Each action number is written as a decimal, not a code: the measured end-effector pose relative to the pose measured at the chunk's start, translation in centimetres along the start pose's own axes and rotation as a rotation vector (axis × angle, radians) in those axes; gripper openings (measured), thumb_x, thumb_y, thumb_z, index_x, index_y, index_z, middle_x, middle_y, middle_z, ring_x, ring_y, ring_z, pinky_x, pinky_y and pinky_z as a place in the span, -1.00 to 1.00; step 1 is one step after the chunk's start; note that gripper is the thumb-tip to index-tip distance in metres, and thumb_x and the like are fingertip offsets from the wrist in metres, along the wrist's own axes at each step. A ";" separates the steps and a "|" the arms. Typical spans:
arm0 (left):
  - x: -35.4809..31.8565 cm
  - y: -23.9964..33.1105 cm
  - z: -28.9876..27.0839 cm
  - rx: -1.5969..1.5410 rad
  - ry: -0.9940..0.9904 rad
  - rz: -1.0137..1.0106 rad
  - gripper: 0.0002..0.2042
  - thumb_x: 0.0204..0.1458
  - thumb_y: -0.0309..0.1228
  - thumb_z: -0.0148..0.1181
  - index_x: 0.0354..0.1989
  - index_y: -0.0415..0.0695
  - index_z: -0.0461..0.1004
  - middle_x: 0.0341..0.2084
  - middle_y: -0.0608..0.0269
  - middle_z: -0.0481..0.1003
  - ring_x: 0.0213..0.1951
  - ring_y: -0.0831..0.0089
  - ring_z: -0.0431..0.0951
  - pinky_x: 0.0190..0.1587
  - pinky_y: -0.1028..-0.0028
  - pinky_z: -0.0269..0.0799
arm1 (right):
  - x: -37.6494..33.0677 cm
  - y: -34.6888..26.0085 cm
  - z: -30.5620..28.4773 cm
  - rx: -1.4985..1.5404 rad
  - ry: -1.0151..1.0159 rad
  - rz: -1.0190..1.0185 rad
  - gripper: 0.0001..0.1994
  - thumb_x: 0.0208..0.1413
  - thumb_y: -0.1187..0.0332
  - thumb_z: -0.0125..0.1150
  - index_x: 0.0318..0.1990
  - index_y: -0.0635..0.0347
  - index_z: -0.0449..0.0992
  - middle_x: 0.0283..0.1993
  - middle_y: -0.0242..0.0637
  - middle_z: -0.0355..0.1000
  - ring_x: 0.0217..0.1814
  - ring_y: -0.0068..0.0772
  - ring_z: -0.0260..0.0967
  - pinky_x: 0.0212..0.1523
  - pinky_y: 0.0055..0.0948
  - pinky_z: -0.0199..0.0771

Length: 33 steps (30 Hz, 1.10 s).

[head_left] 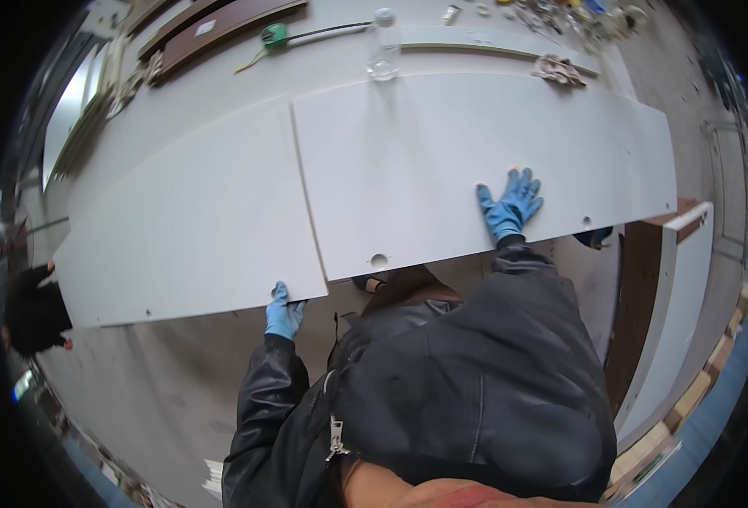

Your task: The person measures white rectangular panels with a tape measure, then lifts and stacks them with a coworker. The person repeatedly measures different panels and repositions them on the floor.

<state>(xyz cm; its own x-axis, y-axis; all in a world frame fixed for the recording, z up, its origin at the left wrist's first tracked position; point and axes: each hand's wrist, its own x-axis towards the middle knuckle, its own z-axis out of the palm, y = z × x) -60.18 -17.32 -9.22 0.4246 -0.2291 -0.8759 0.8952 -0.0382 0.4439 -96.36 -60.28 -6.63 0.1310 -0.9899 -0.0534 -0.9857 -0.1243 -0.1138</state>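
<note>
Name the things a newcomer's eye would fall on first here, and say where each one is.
Two large flat white panels, a left panel and a right panel, span the middle of the view. Against them stand out two blue-gloved hands: the left hand at the left panel's near edge, the right hand spread on the right panel. A clear plastic bottle stands by the right panel's far edge.

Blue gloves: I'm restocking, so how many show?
2: one on the left hand, at the left panel's edge; one on the right hand, atop the right panel.
</note>
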 end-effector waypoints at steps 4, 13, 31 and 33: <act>-0.4 -0.1 1.6 -0.008 0.016 0.026 -0.58 0.18 -0.16 0.27 0.12 -0.05 0.34 0.06 0.22 0.47 0.15 0.18 0.47 0.23 -0.07 0.36 | 1.2 -0.2 0.1 -0.064 0.012 0.014 0.00 -0.05 -0.43 0.09 0.45 0.01 0.10 0.58 -0.06 -0.20 0.62 0.17 -0.42 0.46 0.32 -0.52; -1.6 0.2 4.1 0.028 0.111 0.005 -0.55 0.18 -0.14 0.26 0.12 -0.10 0.34 0.03 0.09 0.48 0.01 0.08 0.56 0.07 -0.10 0.51 | 1.1 -0.5 -0.6 -0.067 0.022 0.020 -0.01 -0.04 -0.43 0.09 0.45 -0.02 0.10 0.58 -0.08 -0.17 0.62 0.16 -0.40 0.48 0.26 -0.49; -3.1 1.7 5.4 0.448 0.171 -0.022 -0.26 0.07 0.17 0.24 0.00 -0.41 0.32 -0.18 -0.16 0.53 -0.33 -0.02 0.69 -0.46 0.24 0.68 | 1.3 -0.2 -0.1 -0.077 0.037 0.012 0.03 -0.05 -0.50 0.03 0.47 -0.02 0.06 0.57 -0.03 -0.19 0.62 0.18 -0.41 0.47 0.29 -0.45; -2.8 1.6 4.8 0.491 0.161 -0.028 -0.26 0.07 0.17 0.24 0.01 -0.40 0.33 -0.18 -0.15 0.54 -0.34 -0.02 0.68 -0.47 0.23 0.67 | 1.3 -0.3 -0.3 -0.094 0.001 0.024 0.03 -0.04 -0.51 0.01 0.48 -0.03 0.05 0.58 -0.03 -0.20 0.62 0.17 -0.42 0.48 0.27 -0.47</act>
<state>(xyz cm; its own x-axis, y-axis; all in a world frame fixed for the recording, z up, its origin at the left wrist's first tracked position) -60.57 -21.44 -5.18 0.4514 -0.0707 -0.8895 0.7539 -0.5031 0.4225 -95.98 -61.52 -6.40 0.1076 -0.9927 -0.0542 -0.9941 -0.1067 -0.0190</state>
